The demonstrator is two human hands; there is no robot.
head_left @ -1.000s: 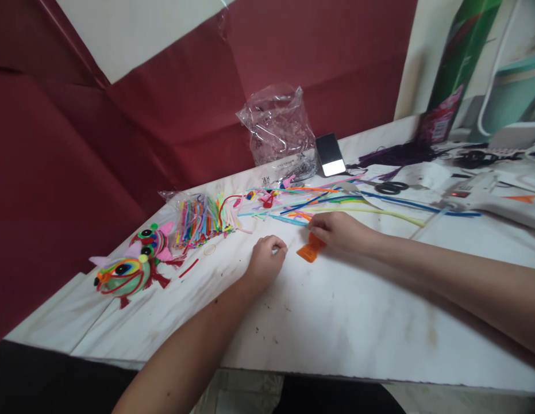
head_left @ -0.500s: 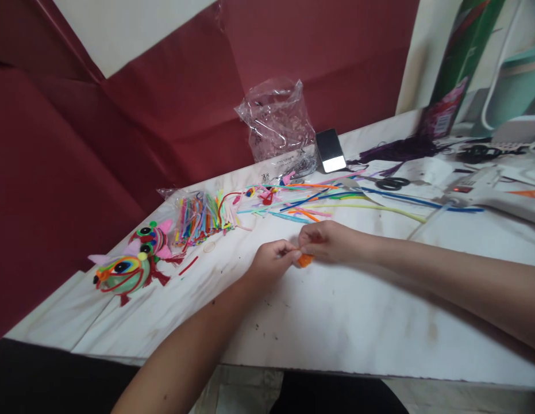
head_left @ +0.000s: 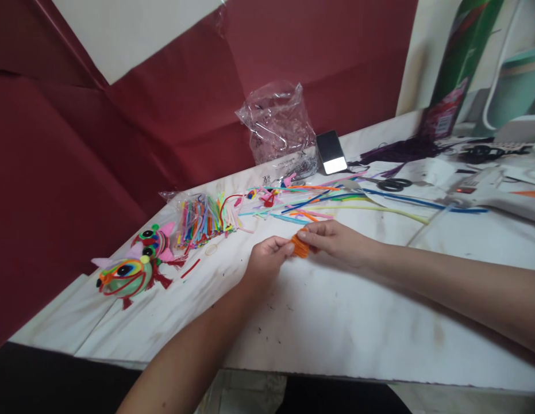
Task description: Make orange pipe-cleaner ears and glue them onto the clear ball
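Note:
Between my hands, above the white tabletop, is a small orange fuzzy piece (head_left: 300,246) that looks made of pipe cleaner laid in rows. My left hand (head_left: 269,255) pinches its left edge with thumb and fingers. On its upper right side, my right hand (head_left: 330,237) grips it between thumb and fingertips. Just beyond the hands lie loose coloured pipe cleaners (head_left: 370,208). Off to the left is a bundle of short pipe cleaners (head_left: 202,221) in clear plastic.
Two decorated animal-like figures (head_left: 129,273) with red tassels stand at the left. Farther back are a clear plastic bag (head_left: 280,123) and a phone (head_left: 331,152). On the right lie black-handled scissors (head_left: 393,184), a white glue gun (head_left: 495,192) and purple tassel threads (head_left: 392,152).
My fingers have moved apart slightly, and more of the orange piece shows between them, turned flatter toward me. The view has shifted a little.

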